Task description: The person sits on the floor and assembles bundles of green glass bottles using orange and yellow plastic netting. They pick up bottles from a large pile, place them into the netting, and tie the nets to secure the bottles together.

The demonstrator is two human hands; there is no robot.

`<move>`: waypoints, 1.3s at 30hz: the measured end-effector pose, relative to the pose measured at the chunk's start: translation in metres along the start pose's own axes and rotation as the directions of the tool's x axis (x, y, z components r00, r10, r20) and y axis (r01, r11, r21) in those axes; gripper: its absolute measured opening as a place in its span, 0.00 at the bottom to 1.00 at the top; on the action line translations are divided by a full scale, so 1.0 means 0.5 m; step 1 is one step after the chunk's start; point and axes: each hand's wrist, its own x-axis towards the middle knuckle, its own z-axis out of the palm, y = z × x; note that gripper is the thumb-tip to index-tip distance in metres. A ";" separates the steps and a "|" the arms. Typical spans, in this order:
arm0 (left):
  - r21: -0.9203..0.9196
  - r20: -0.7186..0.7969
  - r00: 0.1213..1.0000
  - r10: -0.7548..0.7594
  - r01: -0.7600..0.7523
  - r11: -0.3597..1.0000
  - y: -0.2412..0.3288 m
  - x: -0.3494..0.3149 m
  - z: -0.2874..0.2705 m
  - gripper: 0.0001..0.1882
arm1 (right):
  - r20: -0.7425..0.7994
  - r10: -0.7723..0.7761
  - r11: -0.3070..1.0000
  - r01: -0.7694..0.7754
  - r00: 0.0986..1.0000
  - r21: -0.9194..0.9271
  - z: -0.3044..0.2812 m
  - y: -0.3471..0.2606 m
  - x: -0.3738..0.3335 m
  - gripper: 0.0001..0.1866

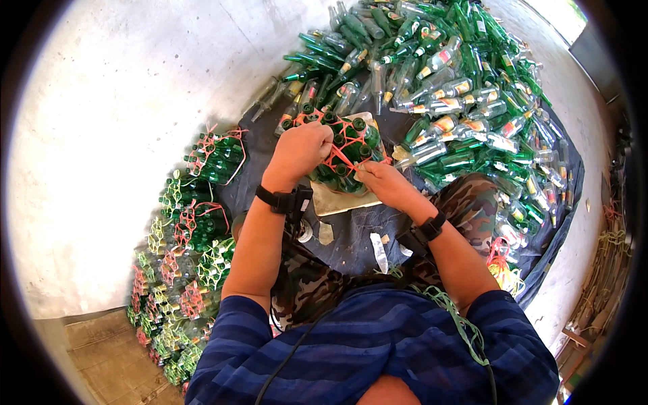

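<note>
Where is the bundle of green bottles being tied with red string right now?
In the head view, centre frame, the bundle of green bottles stands between the left hand and right hand, with the loose bottle pile beyond.

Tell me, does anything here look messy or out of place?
Mostly the loose bottle heap: green and clear bottles lie tumbled on the dark sheet, unlike the tied bundles by the wall. Paper scraps litter the sheet. Both hands pull orange string on the green-bottle bundle.

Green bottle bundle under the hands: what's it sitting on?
The bundle of green bottles rests on a pale flat board, which lies on a dark sheet. The board's middle is hidden by the bottles, left hand and right hand.
</note>
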 end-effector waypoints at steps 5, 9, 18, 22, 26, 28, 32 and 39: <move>0.037 -0.067 0.995 0.067 -0.065 0.997 -0.007 0.007 0.009 0.04 | -0.012 0.036 0.999 -0.036 0.999 0.017 0.005 0.001 0.004 0.15; 0.068 -0.157 0.975 0.158 -0.149 0.987 -0.013 0.013 0.016 0.03 | -0.018 0.062 0.998 -0.062 0.998 0.002 0.006 0.000 0.004 0.15; 0.044 -0.207 0.971 0.120 -0.113 0.993 -0.012 0.024 0.042 0.05 | -0.082 0.012 1.000 -0.013 0.997 -0.014 0.014 0.003 0.002 0.14; 0.024 -0.177 0.981 0.073 -0.070 0.997 -0.012 0.028 0.048 0.06 | -0.088 0.046 0.999 -0.046 0.995 -0.003 0.017 0.009 0.004 0.13; 0.027 -0.119 0.992 0.043 -0.040 0.999 -0.016 0.038 0.050 0.07 | -0.095 0.013 1.000 -0.016 0.995 -0.024 0.018 0.014 0.004 0.14; -0.025 -0.116 0.993 0.014 -0.017 1.000 -0.017 0.041 0.053 0.08 | -0.092 0.032 0.999 -0.034 0.995 -0.021 0.018 0.015 0.004 0.15; -0.019 -0.090 0.996 -0.013 0.011 1.000 -0.017 0.052 0.059 0.09 | -0.114 -0.015 0.998 0.008 0.993 -0.060 0.017 0.015 0.002 0.15; -0.093 -0.098 0.995 -0.025 0.016 0.996 -0.007 0.062 0.051 0.07 | -0.112 -0.007 0.990 -0.008 0.994 -0.138 0.012 0.004 -0.004 0.14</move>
